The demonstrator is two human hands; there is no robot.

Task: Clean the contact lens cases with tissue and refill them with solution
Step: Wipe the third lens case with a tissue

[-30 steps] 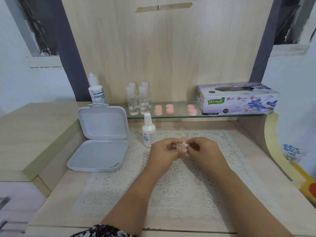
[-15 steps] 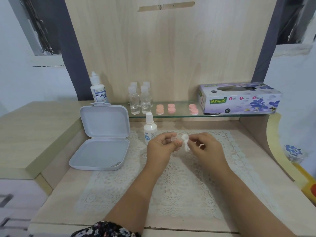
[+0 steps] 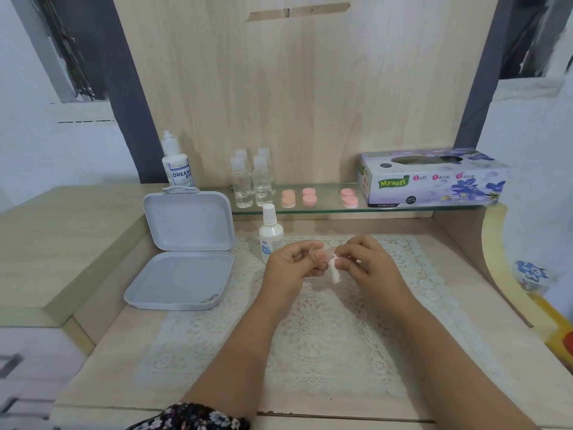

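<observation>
Over the lace mat (image 3: 310, 336), head view: left hand (image 3: 290, 266) is curling its fingers round a small clear lens case cup (image 3: 322, 254), gripping it at the fingertips. Right hand (image 3: 361, 263) is pinching a folded bit of white tissue (image 3: 334, 273) btwn thumb & forefinger, w/ the tissue touching the cup's rim and hanging below it. Both hands are hovering above the mat, just right of the white solution bottle (image 3: 270, 235). Vs 0.5 s ago: hands are sitting closer together again, tissue is drooping lower; pink caps (image 3: 309, 196) on the glass shelf are unchanged.
</observation>
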